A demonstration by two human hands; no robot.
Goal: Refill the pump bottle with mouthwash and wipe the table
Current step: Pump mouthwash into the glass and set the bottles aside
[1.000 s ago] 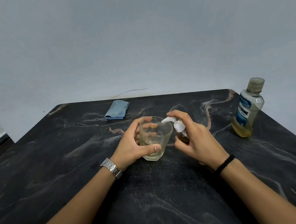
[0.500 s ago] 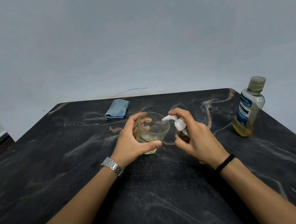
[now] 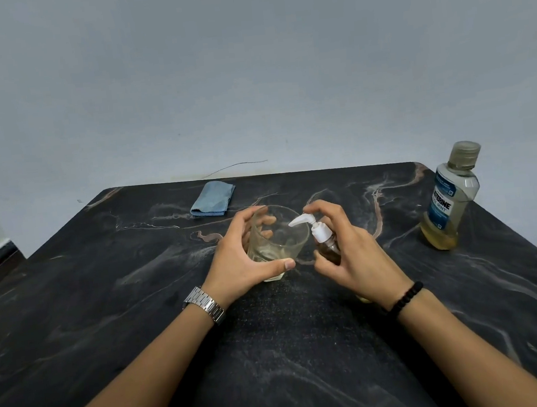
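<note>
A small brown pump bottle (image 3: pixel 328 247) with a white pump head is held in my right hand (image 3: pixel 354 254); the index finger rests on top of the pump, and the nozzle points over a clear glass (image 3: pixel 277 241). My left hand (image 3: pixel 243 261) is wrapped around that glass, which holds a little pale liquid at its bottom. Both stand at the middle of the black marbled table (image 3: pixel 106 301). The mouthwash bottle (image 3: pixel 449 197), capped and about a quarter full of yellowish liquid, stands at the table's right edge.
A folded blue cloth (image 3: pixel 213 199) lies near the table's far edge, behind the glass and to its left. A pale wall rises behind the table. A watch is on my left wrist, a black bead bracelet on the right.
The glass and my left hand have shifted slightly left and away from me. My right hand keeps the pump bottle in the same place beside the glass.
</note>
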